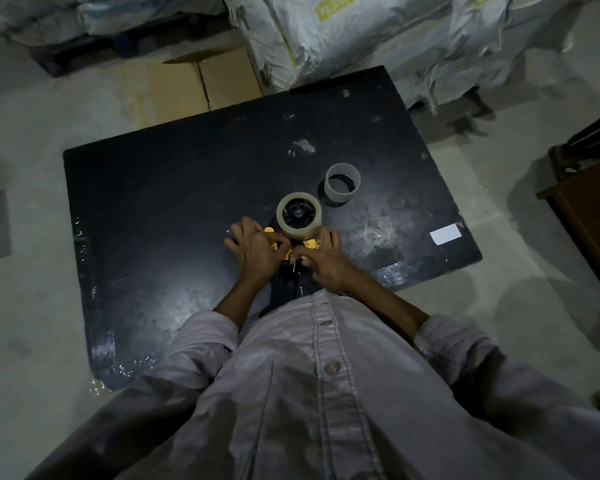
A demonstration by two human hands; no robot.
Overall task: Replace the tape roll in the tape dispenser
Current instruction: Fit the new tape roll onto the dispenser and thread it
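Note:
A yellow and black tape dispenser (293, 252) lies on the black table (174, 188), near its front edge. A full roll of clear tape (299, 215) sits on the dispenser's black hub at its far end. My left hand (255, 249) grips the dispenser's left side. My right hand (321, 259) holds its right side, with the fingertips pinched at the edge of the roll. The dispenser's middle is hidden under both hands. An empty tape core (343, 183), a thin pale ring, stands on the table behind and to the right.
A white label (446, 233) lies near the table's right edge. Cardboard boxes (201, 84) sit on the floor behind the table, next to large wrapped sacks (378, 36). A wooden piece of furniture (589, 216) stands at the right.

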